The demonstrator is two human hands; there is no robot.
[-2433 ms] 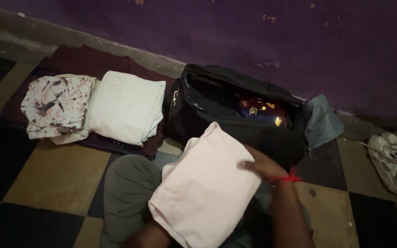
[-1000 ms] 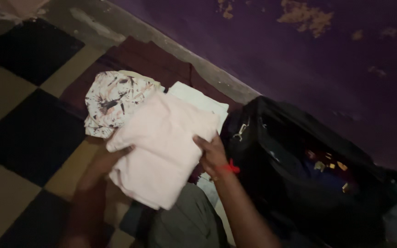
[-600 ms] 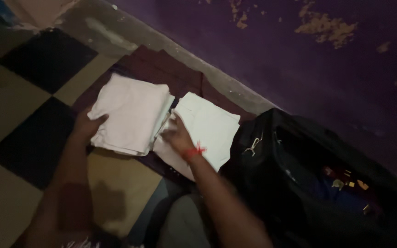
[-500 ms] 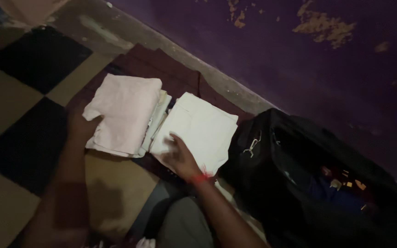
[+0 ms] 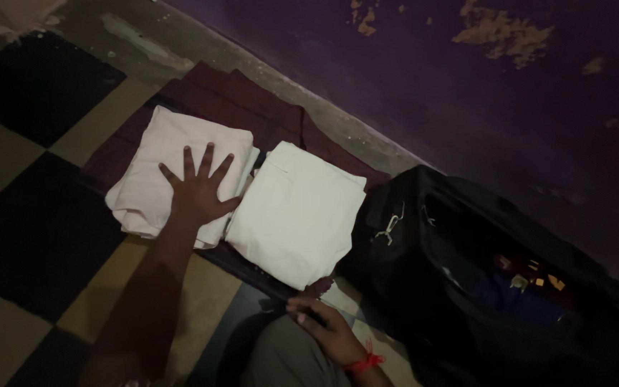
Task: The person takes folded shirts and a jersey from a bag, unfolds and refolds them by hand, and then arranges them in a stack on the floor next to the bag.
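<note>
No grip closes on anything — the left hand [image 5: 198, 192] lies flat, fingers spread, on the folded pink cloth [image 5: 155, 175], just left of the folded white cloth [image 5: 296, 213]. The right hand [image 5: 324, 326] rests loosely curled at the knee, nearer the open black bag [image 5: 481, 279].

**One head view, looking down at the floor**

The single camera sits on the person's head, tilted steeply down and forward toward the wall [image 5: 467, 93]. It is close: the chequered floor [image 5: 30, 236] fills the left, the left hand [image 5: 198, 190] sits mid-frame, and the bag [image 5: 481, 287] runs off the right edge.
</note>
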